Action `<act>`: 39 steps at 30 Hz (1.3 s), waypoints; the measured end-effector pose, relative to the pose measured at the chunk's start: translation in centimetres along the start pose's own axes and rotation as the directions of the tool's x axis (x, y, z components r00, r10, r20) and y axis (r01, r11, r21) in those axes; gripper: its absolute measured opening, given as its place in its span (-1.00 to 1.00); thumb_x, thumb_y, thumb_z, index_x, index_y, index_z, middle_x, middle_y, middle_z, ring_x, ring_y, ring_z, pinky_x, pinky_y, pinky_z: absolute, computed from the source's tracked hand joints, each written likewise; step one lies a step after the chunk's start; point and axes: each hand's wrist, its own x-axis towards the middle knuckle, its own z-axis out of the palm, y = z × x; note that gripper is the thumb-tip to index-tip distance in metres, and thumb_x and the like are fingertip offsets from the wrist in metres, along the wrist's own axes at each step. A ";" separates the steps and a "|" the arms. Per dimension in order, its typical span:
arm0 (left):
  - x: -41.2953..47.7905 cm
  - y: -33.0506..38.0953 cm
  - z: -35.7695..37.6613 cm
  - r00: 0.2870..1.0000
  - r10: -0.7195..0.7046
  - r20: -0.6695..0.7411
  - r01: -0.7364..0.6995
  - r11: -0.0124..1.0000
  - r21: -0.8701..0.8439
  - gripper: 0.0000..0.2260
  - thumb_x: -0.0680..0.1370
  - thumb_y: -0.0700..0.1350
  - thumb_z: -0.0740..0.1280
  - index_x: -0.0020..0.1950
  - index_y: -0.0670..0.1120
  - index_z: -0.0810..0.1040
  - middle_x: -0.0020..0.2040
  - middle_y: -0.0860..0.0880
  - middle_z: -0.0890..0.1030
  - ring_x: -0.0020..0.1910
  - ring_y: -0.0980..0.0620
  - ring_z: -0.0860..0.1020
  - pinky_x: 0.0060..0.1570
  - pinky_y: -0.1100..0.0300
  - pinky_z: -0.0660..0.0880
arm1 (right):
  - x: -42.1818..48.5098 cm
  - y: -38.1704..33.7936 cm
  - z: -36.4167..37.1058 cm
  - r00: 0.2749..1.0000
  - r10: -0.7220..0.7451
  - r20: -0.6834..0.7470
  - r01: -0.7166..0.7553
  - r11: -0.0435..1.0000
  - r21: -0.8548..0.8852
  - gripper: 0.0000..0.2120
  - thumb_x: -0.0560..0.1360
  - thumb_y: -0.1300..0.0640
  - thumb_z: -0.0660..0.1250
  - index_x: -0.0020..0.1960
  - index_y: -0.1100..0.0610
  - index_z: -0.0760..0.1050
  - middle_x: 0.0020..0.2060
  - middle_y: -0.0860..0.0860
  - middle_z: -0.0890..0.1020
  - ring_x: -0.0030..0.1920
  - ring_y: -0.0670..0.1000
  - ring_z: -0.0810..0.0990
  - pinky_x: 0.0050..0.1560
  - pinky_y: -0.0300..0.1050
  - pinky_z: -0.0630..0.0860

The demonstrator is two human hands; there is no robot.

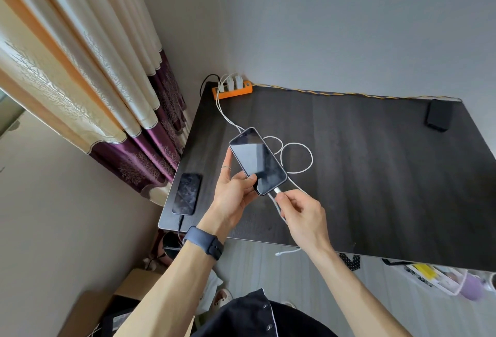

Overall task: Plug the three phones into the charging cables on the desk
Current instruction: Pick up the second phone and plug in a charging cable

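The left hand [233,191] holds a dark, glossy-screened phone in a slim case [257,160] up off the dark wood-grain desk [375,175], thumb clamped over the lower screen corner and fingers behind the back. The phone is tilted with its bottom edge toward the right hand, which looks meant to put the port in line with the plug. The right hand [300,211] pinches the white connector [277,191] of a white charging cable [298,155] between thumb and fingertips, right at the phone's bottom edge; whether the plug is fully seated cannot be told.

Beyond the hands the cable curls in loose loops on the desk and runs on to white charger blocks in an orange power strip [233,91] at the far corner. That slack lets the phone be lifted without tugging.

To the left of the left hand, a second dark phone with a smudged screen [187,193] lies flat near the desk edge with a dark cable [180,222] at its near end, apparently plugged in. Below the right wrist, another white plug end [288,252] hangs just off the near desk edge, probably the cable for the remaining phone. Far to the right of the right hand, a small black boxy object [438,115] sits near the wall; it may be the third phone, but that is unclear.

Nothing blocks the hands; the loops beside them could snag when the phone is laid down.
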 end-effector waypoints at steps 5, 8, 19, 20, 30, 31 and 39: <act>-0.1 -1.1 0.2 0.998 -0.033 -0.044 0.033 0.999 0.000 -0.25 0.58 -0.43 0.21 0.59 0.18 0.07 -0.48 0.04 0.27 -0.48 0.13 0.32 0.23 -0.13 0.51 | 0.1 0.2 0.3 0.998 -0.013 -0.057 0.012 1.000 -0.007 -0.77 0.56 0.08 0.35 -0.24 0.12 0.56 -0.43 0.04 0.62 -0.42 -0.09 0.50 -0.34 -0.36 0.38; -0.1 -1.9 0.3 0.998 -0.045 -0.052 0.044 0.999 -0.025 -0.26 0.58 -0.42 0.21 0.59 0.17 0.06 -0.50 0.04 0.25 -0.48 0.12 0.29 0.31 -0.23 0.42 | 0.1 0.4 0.6 0.998 -0.008 -0.070 0.006 1.000 -0.024 -0.76 0.56 0.06 0.35 -0.25 0.12 0.55 -0.41 0.07 0.62 -0.35 0.00 0.52 -0.28 -0.25 0.40; -0.5 -1.9 -3.0 0.987 -0.159 0.007 0.160 0.985 -0.070 -0.30 0.54 -0.49 0.11 0.49 0.18 0.31 -0.23 -0.11 0.56 -0.12 -0.11 0.60 -0.11 -0.01 0.63 | 1.9 5.7 1.8 0.775 0.528 0.347 -0.629 0.700 0.339 -0.56 0.55 -0.22 0.29 0.31 0.02 0.46 0.34 0.04 0.52 0.27 0.07 0.52 0.34 0.10 0.37; -0.7 -2.0 -3.3 0.984 -0.180 0.009 0.180 0.982 -0.057 -0.31 0.53 -0.48 0.11 0.49 0.18 0.32 -0.21 -0.12 0.54 -0.13 -0.11 0.57 -0.11 0.01 0.62 | 2.2 6.7 2.2 0.655 0.596 0.464 -0.754 0.551 0.356 -0.45 0.55 -0.21 0.30 0.43 0.06 0.36 0.38 0.12 0.48 0.28 0.13 0.54 0.33 0.16 0.40; -2.2 -3.2 -6.5 0.970 -0.242 -0.010 0.241 0.969 -0.054 -0.34 0.52 -0.47 0.10 0.42 0.19 0.40 -0.09 -0.14 0.67 -0.12 -0.14 0.61 0.09 -0.05 0.55 | 5.2 6.0 5.6 0.502 0.647 0.573 -0.834 0.538 0.123 -0.46 0.49 -0.13 0.40 0.31 0.16 0.37 0.20 0.18 0.52 0.11 0.14 0.56 0.09 0.13 0.52; -2.3 -3.3 -6.6 0.971 -0.239 -0.005 0.238 0.969 -0.071 -0.34 0.52 -0.47 0.10 0.42 0.18 0.39 -0.08 -0.15 0.68 -0.05 -0.16 0.55 0.19 -0.10 0.48 | 4.6 5.8 6.3 0.462 0.652 0.601 -0.851 0.516 0.094 -0.51 0.51 -0.10 0.38 0.29 0.15 0.35 0.21 0.20 0.52 0.10 0.17 0.58 0.05 0.14 0.54; -1.9 -4.8 -10.9 0.933 -0.281 -0.227 0.304 0.950 0.072 -0.29 0.52 -0.51 0.09 0.43 0.20 0.40 -0.24 -0.10 0.63 -0.31 -0.04 0.61 -0.27 0.16 0.53 | 6.9 5.9 8.0 0.634 0.607 0.480 -0.768 0.569 0.295 -0.97 0.53 0.17 0.37 -0.04 0.13 0.56 -0.34 0.01 0.58 -0.31 0.01 0.53 -0.23 -0.10 0.49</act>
